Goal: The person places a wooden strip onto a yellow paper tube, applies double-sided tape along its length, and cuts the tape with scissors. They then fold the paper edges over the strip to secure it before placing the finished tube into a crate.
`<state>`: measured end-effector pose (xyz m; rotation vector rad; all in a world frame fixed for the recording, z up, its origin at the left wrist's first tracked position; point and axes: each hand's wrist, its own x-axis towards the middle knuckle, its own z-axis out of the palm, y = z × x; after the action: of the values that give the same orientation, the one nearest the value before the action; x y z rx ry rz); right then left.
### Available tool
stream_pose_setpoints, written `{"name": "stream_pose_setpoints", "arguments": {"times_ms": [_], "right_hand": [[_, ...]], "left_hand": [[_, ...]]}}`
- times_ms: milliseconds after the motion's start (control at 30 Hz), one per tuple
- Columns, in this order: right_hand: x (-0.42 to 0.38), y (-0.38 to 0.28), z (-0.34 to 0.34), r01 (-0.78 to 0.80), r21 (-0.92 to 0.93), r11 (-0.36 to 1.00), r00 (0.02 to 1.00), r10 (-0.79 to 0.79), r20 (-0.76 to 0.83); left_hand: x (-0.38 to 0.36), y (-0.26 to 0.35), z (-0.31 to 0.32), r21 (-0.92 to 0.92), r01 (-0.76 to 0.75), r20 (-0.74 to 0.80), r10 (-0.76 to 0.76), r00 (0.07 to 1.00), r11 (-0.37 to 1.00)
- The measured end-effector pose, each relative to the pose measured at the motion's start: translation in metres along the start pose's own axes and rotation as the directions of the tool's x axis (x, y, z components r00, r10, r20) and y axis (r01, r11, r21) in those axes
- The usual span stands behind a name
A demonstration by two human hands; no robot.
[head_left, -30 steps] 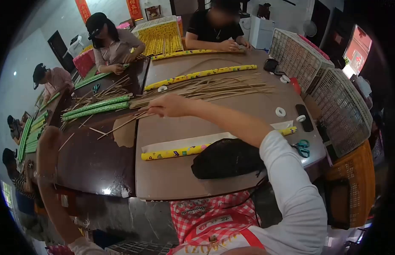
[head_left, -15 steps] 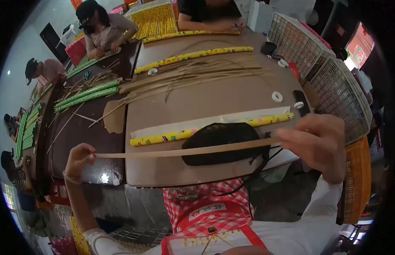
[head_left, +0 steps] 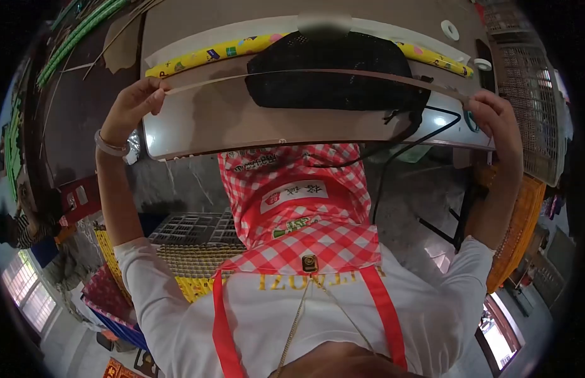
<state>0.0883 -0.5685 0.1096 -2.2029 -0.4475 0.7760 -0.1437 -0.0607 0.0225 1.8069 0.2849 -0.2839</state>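
A long, thin tan strip (head_left: 204, 82) stretches between my hands above the table's front edge, bowed slightly upward in the middle. My left hand (head_left: 134, 108) pinches one end between thumb and fingers. At the other end, my right hand (head_left: 494, 120) grips the strip the same way. Beneath it lies a black mesh bag (head_left: 330, 94) on the table (head_left: 217, 126), partly covering a yellow patterned roll (head_left: 223, 50). A pale sheet (head_left: 242, 28) runs behind that roll.
White tape rolls (head_left: 450, 29) lie at the table's right side, near tall woven crates (head_left: 528, 94). Green patterned rolls (head_left: 78, 41) are at the far left. A black cord (head_left: 393, 151) hangs over the front edge. Another person (head_left: 29, 230) is at the left.
The view has tilted downward, showing more of my apron and less of the far table. The strip, nearly straight before, now arches up, and both hands are still at its ends.
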Motion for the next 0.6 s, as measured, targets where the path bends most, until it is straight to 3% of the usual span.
{"name": "stream_pose_setpoints", "arguments": {"times_ms": [33,133,233,267,500,567,600], "right_hand": [[0.01,0.007,0.0,0.004,-0.003,1.0,1.0,-0.004,0.007],[0.029,0.022,0.003,-0.067,0.301,0.951,0.98,0.007,0.197],[0.039,0.022,0.006,-0.177,0.349,0.92,0.955,0.075,0.286],[0.04,0.03,0.007,-0.137,0.377,0.916,0.974,0.056,0.219],[0.04,0.03,0.009,-0.124,0.364,0.923,0.97,0.035,0.24],[0.039,0.034,0.011,-0.098,0.346,0.933,0.983,0.035,0.183],[0.04,0.031,0.012,-0.018,0.294,0.956,0.972,-0.051,0.227]], "left_hand": [[0.0,-0.002,0.002,-0.02,-0.001,-0.001,0.001,1.0,1.0],[-0.002,-0.007,0.002,-0.053,0.105,-0.034,-0.107,0.994,0.993],[-0.004,-0.012,0.002,0.035,0.108,-0.01,-0.108,0.994,0.994],[-0.006,-0.013,0.003,0.043,0.123,-0.025,-0.122,0.992,0.992],[-0.02,-0.016,0.007,-0.03,0.141,0.024,-0.14,0.99,0.99],[-0.026,-0.019,0.0,-0.042,0.162,-0.004,-0.162,0.987,0.986],[-0.029,-0.019,-0.002,-0.058,0.111,-0.016,-0.112,0.994,0.992]]}}
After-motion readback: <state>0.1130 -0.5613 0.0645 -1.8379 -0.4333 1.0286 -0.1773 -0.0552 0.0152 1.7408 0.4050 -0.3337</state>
